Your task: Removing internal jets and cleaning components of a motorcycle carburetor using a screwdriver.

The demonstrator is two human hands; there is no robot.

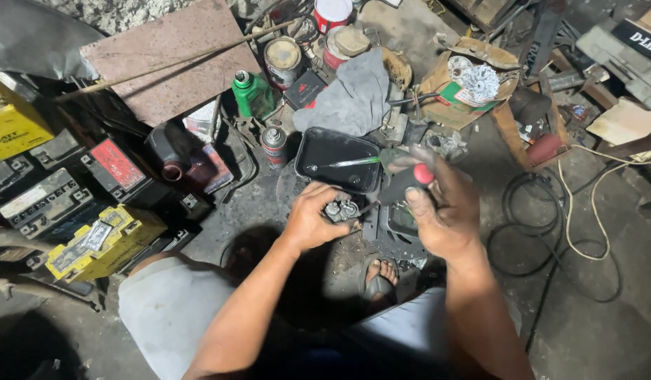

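Observation:
My left hand (315, 214) grips a small metal part (342, 209) with round silver openings, holding it low over the floor. My right hand (438, 207) is closed around a screwdriver (403, 184) with a black handle and red end; its tip points at the metal part. Just beyond the hands lies a black rectangular tray (336, 160) with a green-handled screwdriver (354, 162) resting in it. A dark machine piece (396, 222) sits on the floor under my right hand. My foot (382, 271) in a sandal shows below it.
Several batteries, yellow (104, 243) and black (37, 200), crowd the left. A spray can (273, 144), green bottle (251, 91), tins (283, 60), a grey rag (350, 95) and a cardboard box (466, 88) lie beyond. Black and white cables (572, 232) coil at right. A stone slab (167, 56) leans behind.

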